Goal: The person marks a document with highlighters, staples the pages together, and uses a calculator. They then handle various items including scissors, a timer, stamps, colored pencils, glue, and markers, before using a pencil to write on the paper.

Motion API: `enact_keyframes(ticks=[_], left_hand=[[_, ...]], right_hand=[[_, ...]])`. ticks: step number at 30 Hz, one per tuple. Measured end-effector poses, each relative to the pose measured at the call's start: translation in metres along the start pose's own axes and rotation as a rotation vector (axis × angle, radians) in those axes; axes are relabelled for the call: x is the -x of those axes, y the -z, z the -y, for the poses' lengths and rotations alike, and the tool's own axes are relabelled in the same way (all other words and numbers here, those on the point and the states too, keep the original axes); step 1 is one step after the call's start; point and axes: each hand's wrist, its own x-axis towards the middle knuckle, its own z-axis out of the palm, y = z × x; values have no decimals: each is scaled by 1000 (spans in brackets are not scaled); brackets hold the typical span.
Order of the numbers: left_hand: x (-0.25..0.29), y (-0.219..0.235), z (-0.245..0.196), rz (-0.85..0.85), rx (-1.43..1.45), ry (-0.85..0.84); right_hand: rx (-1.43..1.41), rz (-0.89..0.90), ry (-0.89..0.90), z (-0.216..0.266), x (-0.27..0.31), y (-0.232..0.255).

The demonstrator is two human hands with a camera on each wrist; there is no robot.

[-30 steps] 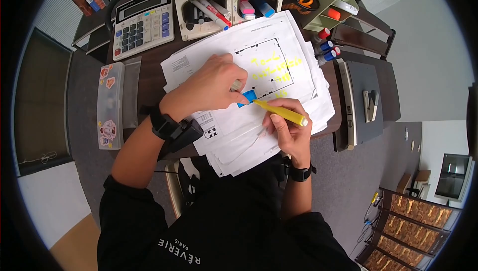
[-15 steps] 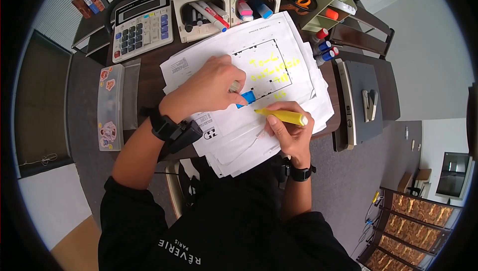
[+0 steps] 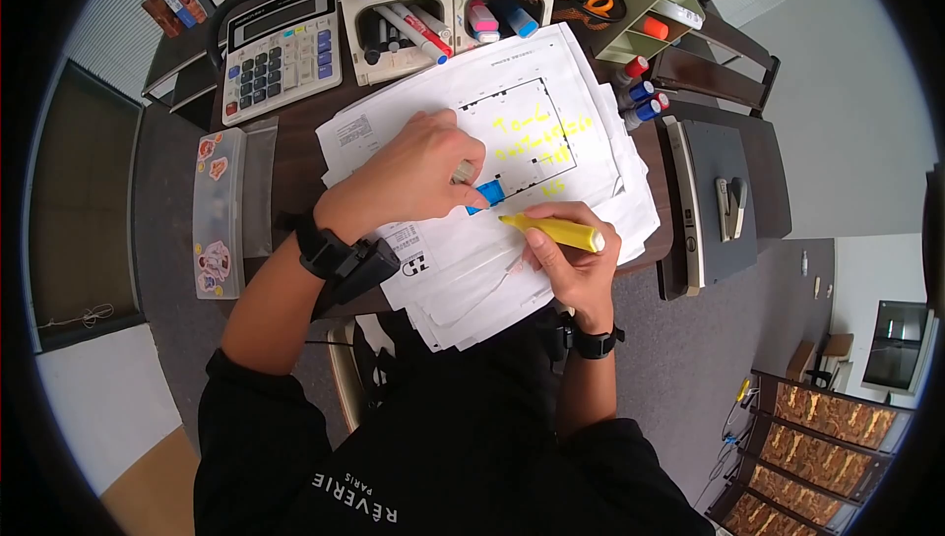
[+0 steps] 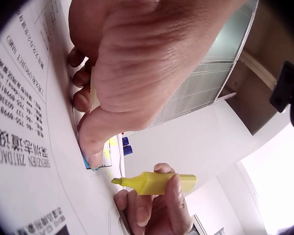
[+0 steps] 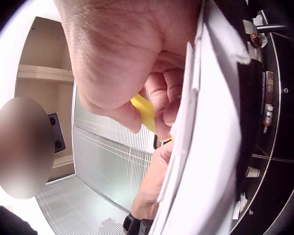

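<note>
My right hand (image 3: pixel 581 270) pinches an uncapped yellow highlighter (image 3: pixel 566 233) between thumb and fingers, its chisel tip pointing left over the paper. In the left wrist view the highlighter (image 4: pixel 161 183) shows its tip raised off the sheet. My left hand (image 3: pixel 418 167) rests on the printed floor plan (image 3: pixel 532 132), fingers curled round a pale piece (image 3: pixel 463 172) mostly hidden in the palm. A fingertip of that hand presses on a small flat blue piece (image 3: pixel 489 191) by the plan's lower corner. Yellow handwriting (image 3: pixel 541 127) fills part of the drawing.
Loose sheets (image 3: pixel 463 310) lie stacked under the plan. Behind them stand a calculator (image 3: pixel 281 54) and a pen organizer (image 3: pixel 404 29). A sticker-covered plastic box (image 3: pixel 217 211) is at the left; several markers (image 3: pixel 642 93) and a laptop (image 3: pixel 714 182) with a stapler (image 3: pixel 730 209) are at the right.
The highlighter's tip has drawn back from the edge of the blue piece toward the body, and the pen now lies flatter. My left hand has stayed in place.
</note>
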Motion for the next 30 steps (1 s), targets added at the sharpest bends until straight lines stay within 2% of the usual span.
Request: enact_keyframes(ticks=[7,12,19,21,24,28,30], left_hand=[[0,0,-1,5,-3,3],[0,2,-2,9,1,-1],[0,1,-1,2,3,14],[0,1,-1,-1,2,10],[1,-1,1,-5,-3,0],[0,-1,1,-5,-5,-12],[0,0,0,4,-8,-8]], right_hand=[[-8,10,-5,0,1,1],[-128,49,108,-3,-2,3],[10,80,87,-3,1,7],[-8,18,138,-1,1,2],[-120,-9,40,-1,2,2],[-164,-21,30,-3,1,0],[4,-40,62,-3,1,-2]])
